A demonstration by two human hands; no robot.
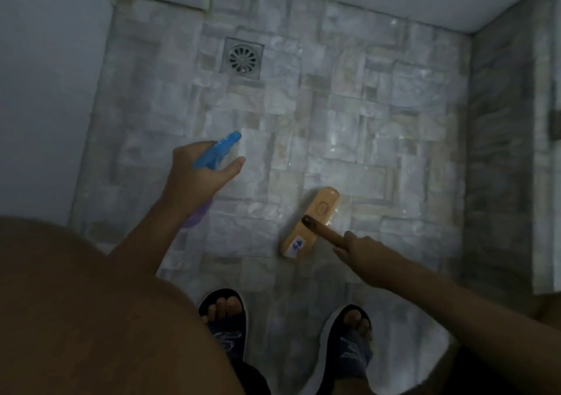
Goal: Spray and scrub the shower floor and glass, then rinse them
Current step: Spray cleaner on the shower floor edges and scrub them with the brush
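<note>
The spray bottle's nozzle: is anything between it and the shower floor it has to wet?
Nothing visible. The left hand grips the spray bottle, which points over bare shower floor tiles; the brush, held by the right hand, rests off to the right, and the drain lies farther ahead.

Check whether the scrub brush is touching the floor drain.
Apart. The head view shows the brush, its handle gripped by the right hand, with several rows of floor tiles between it and the drain.
</note>
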